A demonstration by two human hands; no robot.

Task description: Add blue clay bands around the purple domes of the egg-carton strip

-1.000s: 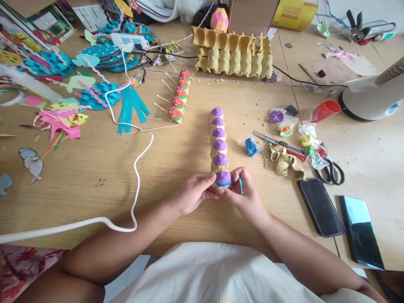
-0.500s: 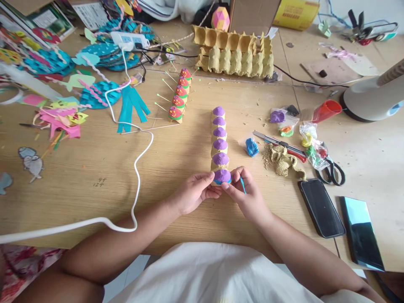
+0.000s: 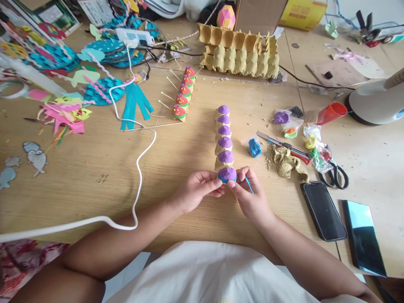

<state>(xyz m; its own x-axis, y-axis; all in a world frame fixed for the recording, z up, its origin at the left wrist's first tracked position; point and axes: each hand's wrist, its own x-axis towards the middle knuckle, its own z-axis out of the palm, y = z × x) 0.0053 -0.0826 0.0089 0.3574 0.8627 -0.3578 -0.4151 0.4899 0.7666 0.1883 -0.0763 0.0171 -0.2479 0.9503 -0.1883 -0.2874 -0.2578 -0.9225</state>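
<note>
A strip of egg carton cups lies lengthwise before me, each cup topped with purple clay. Around the lower part of the nearest cup runs a band of blue clay. My left hand pinches that cup from the left, its thumb on the blue band. From the right, my right hand presses its thumb to the cup's front. A thin blue clay strip dangles from the right fingers. Both hands are closed; the undersides of the cup and some fingertips are hidden.
Right of the strip lie blue clay in plastic, a utility knife, carton scraps, scissors and two phones. A white cable crosses the left side. A red-topped carton caterpillar and egg trays stand farther back.
The view has shifted slightly, so the table things sit farther right. Both hands stay on the nearest cup, and more of the blue band shows on its left side.
</note>
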